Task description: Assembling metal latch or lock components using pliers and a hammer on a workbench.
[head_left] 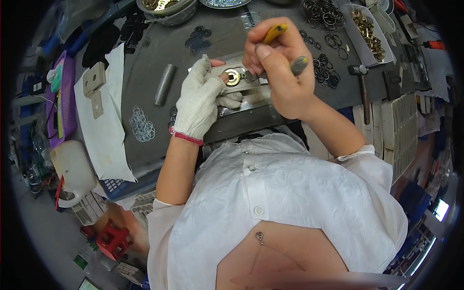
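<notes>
The glove (197,99) was of rough, matt knitted cloth. The brass-coloured disc (237,80) was glossy metal, the cylinder (166,85) smooth, dull-sheened metal, and the basket (70,104) plastic.

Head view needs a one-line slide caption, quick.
White-gloved left hand touches a round brass-coloured fitting on a rectangular plate; bare right hand grips a yellow-handled tool.

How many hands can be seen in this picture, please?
2: the gloved left hand at the brass disc, and the bare right hand holding a yellow handle. None seem hidden.
</notes>
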`<action>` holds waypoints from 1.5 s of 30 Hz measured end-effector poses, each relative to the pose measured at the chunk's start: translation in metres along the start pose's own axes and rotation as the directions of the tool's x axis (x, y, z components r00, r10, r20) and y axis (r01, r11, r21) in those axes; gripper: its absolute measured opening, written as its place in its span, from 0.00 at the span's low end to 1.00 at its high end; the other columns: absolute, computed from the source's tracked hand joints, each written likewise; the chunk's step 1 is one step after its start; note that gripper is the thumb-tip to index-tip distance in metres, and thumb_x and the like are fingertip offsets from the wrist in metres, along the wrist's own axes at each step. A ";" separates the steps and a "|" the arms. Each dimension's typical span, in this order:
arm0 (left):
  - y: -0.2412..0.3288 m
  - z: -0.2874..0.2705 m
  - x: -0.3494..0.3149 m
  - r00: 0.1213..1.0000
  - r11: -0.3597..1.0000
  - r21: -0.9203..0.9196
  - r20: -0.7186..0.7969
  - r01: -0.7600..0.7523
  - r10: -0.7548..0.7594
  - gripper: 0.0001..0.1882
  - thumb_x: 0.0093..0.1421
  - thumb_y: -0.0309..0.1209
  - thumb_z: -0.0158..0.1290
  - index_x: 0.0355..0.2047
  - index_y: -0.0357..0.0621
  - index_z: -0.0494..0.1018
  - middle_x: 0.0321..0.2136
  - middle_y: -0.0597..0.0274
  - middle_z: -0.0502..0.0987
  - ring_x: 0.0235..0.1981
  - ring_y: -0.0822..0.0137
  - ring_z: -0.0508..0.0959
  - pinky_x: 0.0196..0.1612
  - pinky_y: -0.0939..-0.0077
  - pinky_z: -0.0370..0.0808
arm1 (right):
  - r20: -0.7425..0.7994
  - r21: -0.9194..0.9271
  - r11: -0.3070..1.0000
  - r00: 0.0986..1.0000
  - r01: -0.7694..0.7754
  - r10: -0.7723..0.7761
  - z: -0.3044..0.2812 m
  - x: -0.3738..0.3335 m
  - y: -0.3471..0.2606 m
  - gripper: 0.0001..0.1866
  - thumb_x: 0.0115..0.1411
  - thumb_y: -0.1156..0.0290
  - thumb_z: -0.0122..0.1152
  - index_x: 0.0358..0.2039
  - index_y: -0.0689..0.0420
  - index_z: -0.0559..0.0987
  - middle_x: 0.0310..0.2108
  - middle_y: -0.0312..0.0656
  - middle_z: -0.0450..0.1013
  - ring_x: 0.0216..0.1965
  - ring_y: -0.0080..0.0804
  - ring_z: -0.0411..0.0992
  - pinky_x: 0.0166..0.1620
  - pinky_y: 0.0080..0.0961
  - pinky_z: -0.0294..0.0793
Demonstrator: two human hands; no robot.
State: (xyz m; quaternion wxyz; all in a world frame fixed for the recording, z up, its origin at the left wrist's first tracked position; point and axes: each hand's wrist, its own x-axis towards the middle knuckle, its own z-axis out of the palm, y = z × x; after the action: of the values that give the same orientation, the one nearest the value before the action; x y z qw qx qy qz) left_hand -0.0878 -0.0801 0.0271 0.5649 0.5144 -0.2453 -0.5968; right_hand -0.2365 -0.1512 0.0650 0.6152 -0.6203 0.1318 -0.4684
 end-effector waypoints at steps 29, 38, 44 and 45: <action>0.014 -0.003 -0.006 1.000 0.963 0.267 0.004 -0.025 0.025 0.21 0.61 0.25 0.52 0.53 0.32 0.62 0.40 0.50 0.75 0.31 0.66 0.80 0.24 0.78 0.81 | -0.106 0.003 0.998 0.992 0.065 -0.064 -0.037 -0.007 -0.019 0.13 0.62 0.78 0.45 0.47 0.61 0.69 0.32 0.41 0.66 0.30 0.25 0.62 0.35 0.26 0.66; 0.066 -0.096 0.021 0.949 -0.028 0.960 -0.273 0.280 0.159 0.27 0.49 0.47 0.62 0.41 0.39 0.71 0.32 0.49 0.78 0.34 0.52 0.80 0.41 0.62 0.73 | -0.427 -0.871 -0.249 0.903 -0.423 -0.039 -0.214 -0.123 -0.058 0.22 0.55 0.61 0.67 0.46 0.60 0.77 0.41 0.52 0.75 0.42 0.49 0.76 0.46 0.36 0.73; 0.060 -0.088 0.025 0.979 0.019 0.990 -0.143 0.141 0.147 0.25 0.44 0.43 0.61 0.37 0.37 0.72 0.28 0.49 0.78 0.30 0.53 0.79 0.36 0.62 0.73 | -0.706 -0.708 -0.122 0.693 -0.695 0.147 -0.227 -0.134 -0.061 0.20 0.56 0.65 0.64 0.44 0.65 0.77 0.38 0.59 0.77 0.44 0.57 0.75 0.46 0.40 0.72; 0.063 -0.079 0.024 0.980 0.008 0.990 -0.138 0.139 0.146 0.25 0.44 0.43 0.61 0.37 0.37 0.72 0.28 0.49 0.78 0.30 0.53 0.79 0.36 0.62 0.73 | -0.712 -0.702 -0.115 0.687 -0.703 0.147 -0.221 -0.131 -0.067 0.20 0.56 0.65 0.64 0.44 0.65 0.77 0.38 0.59 0.77 0.44 0.57 0.75 0.46 0.40 0.72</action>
State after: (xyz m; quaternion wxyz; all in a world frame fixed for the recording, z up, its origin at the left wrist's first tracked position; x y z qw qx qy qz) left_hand 0.0129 -0.0951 0.0463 0.0609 0.8189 -0.5370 -0.1931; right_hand -0.4971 -0.1823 0.0261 0.1051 -0.6600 0.7323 -0.1303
